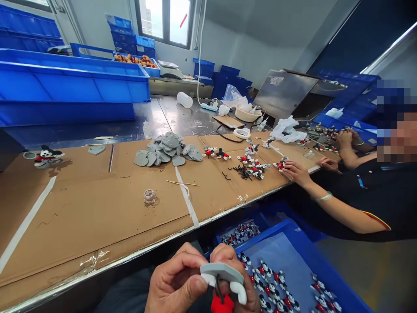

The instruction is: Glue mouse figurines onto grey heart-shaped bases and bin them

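Note:
Below the table's front edge, my left hand and my right hand both grip one small mouse figure. It has a grey heart-shaped plate on top, white rounded parts, a black middle and a red piece at the bottom. My left thumb presses on its left side and my right fingers wrap around its right side. A pile of grey heart plates lies on the cardboard-covered table. A blue bin with several finished mouse figures sits just right of my hands.
A co-worker's hand rests on the table's right part among loose mouse figures. One finished figure stands at far left. There are a small clear jar, a thin stick, a tape roll and big blue crates.

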A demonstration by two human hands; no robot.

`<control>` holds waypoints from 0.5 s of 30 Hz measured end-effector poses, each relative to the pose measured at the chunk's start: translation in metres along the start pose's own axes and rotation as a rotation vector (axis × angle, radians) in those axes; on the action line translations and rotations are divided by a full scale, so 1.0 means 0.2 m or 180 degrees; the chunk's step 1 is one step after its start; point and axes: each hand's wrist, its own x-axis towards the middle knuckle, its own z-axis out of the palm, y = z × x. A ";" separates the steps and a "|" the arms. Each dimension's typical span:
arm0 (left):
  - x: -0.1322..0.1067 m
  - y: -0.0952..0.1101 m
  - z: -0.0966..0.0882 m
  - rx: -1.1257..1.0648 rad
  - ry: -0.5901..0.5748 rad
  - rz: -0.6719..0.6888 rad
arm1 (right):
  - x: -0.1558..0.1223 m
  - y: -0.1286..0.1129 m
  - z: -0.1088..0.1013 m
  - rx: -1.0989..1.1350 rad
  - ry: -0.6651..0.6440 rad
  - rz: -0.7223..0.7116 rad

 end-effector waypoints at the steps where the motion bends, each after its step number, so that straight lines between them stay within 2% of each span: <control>1: 0.00 -0.01 0.00 -0.0016 -0.0076 0.0025 | 0.00 0.01 0.00 0.0087 0.0031 -0.0005; 3: -0.01 -0.02 0.00 -0.0059 -0.0078 0.0019 | -0.01 0.02 0.00 0.0208 0.0127 -0.0076; 5: -0.01 -0.02 0.02 -0.0131 0.0109 -0.0065 | -0.01 0.04 -0.01 0.0130 0.0140 -0.0142; 11: -0.02 -0.01 0.04 -0.0235 0.0213 -0.0147 | 0.04 0.12 -0.11 -0.0082 -0.0574 -0.0429; 15: -0.02 -0.02 0.02 -0.0260 0.0148 -0.0187 | 0.07 0.14 -0.16 -0.0140 -0.0753 -0.0431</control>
